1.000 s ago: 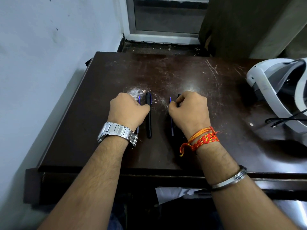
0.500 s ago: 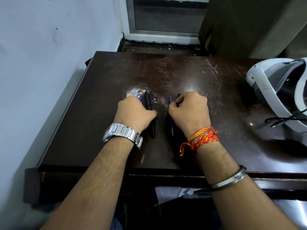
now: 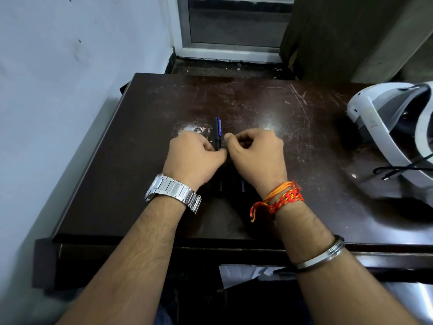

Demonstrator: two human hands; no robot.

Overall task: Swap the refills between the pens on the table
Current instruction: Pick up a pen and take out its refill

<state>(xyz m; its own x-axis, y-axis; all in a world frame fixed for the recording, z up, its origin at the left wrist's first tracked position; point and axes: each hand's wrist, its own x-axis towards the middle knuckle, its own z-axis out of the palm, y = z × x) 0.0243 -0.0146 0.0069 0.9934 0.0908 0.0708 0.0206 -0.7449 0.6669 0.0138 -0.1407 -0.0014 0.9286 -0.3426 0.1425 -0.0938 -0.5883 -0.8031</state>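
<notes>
A black pen with a blue clip [image 3: 217, 133] points away from me, its far half sticking out between my two hands. My left hand [image 3: 193, 158] is closed around the pen's near part. My right hand [image 3: 257, 154] is curled beside it, and its thumb and fingertips meet the left hand's at the barrel. Under my wrists two short ends show on the dark table [image 3: 257, 102]: a dark end [image 3: 220, 186] and a blue refill end [image 3: 243, 186]. My hands hide the second pen and the rest of the refills.
A white headset [image 3: 384, 127] with a black cable [image 3: 398, 170] lies on the table's right side. A pale wall runs along the left, and a window frame stands beyond the far edge. The table's front edge is just under my forearms.
My left hand slid right onto the black pen and took hold of it. My right hand moved left off its own spot to meet it. The pen now sticks out farther from me.
</notes>
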